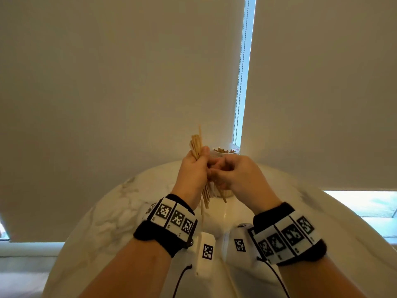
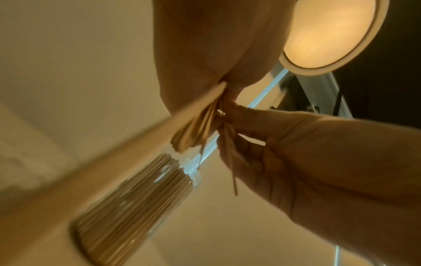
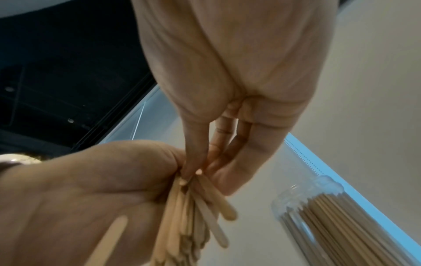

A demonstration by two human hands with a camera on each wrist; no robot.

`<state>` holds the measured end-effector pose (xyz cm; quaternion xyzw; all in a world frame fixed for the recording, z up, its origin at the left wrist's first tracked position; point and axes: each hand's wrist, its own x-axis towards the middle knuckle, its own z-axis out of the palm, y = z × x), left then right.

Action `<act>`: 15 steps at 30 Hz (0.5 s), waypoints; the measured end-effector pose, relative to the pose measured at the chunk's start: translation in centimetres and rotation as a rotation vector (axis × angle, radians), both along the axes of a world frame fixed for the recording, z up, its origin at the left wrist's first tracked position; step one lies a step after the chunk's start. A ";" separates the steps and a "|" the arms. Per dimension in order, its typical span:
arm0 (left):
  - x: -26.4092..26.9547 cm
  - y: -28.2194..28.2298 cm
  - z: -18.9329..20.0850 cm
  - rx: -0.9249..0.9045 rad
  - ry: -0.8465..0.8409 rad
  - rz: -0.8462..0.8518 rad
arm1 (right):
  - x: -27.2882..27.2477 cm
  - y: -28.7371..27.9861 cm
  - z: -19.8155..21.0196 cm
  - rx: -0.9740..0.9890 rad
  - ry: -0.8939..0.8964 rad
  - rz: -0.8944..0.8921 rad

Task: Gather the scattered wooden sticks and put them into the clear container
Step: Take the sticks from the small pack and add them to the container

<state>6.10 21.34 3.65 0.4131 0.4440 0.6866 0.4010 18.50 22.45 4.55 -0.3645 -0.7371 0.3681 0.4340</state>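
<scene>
My left hand point(image 1: 203, 163) grips a bundle of flat wooden sticks point(image 1: 196, 145) upright above the round marble table point(image 1: 111, 211); their ends stick out above and below the fist. My right hand point(image 1: 214, 172) meets it from the right, thumb and fingertips point(image 3: 196, 167) pinching sticks at the edge of the bundle point(image 3: 189, 216). In the left wrist view one thin stick point(image 2: 231, 162) hangs down from that pinch. The clear container point(image 1: 226, 151) stands just behind both hands, packed with upright sticks point(image 2: 136, 207), its mouth open. The container point(image 3: 337, 225) is apart from the hands.
Cream roller blinds hang close behind the table, with a bead chain point(image 1: 240, 82) in the bright gap between them. The table's far edge lies right behind the container. A round ceiling lamp point(image 2: 328, 32) glows overhead.
</scene>
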 end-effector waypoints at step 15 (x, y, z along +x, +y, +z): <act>-1.6 1.4 -1.3 0.087 -0.187 -0.073 | 2.0 0.4 -0.6 -0.161 -0.404 0.016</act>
